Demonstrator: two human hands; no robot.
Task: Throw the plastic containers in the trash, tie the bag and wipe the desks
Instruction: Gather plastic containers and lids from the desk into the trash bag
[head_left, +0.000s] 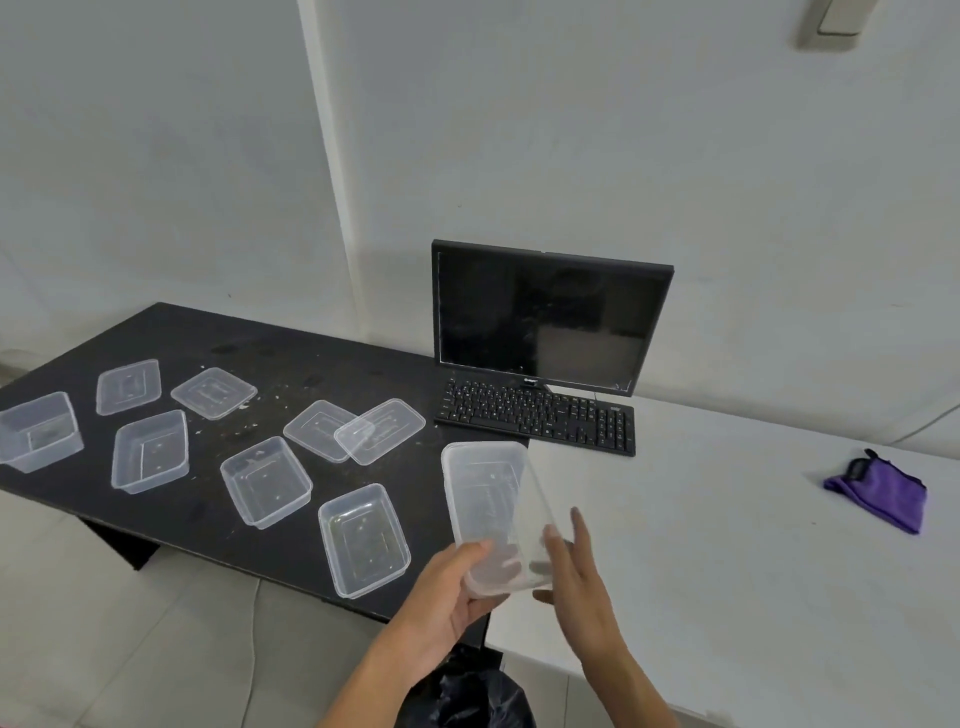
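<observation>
Your left hand (447, 587) is clamped around the near end of a clear plastic container (485, 514), thumb on its rim, holding it tilted above the seam where the two worktops meet. Your right hand (576, 577) is at the container's other side, fingers spread and blurred — you cannot tell whether it grips or only touches.

On the black worktop (322, 358) you have four more open tubs: one at the far left edge (39, 431), one beside it (149, 451), one in the middle (266, 480) and one nearest you (363, 540). All are rectangular with rounded corners, thin and see-through. Four flat lids lie behind them — two apart (128, 386) (214, 392), two overlapping (324, 428) (382, 430). The black surface is matte, speckled with pale crumbs and smears.

The white worktop (727, 545) is smooth and carries one dark monitor (545, 317), one black keyboard (537, 415) and one crumpled purple cloth (883, 493). A black, glossy trash bag (467, 696) sits below your wrists.
</observation>
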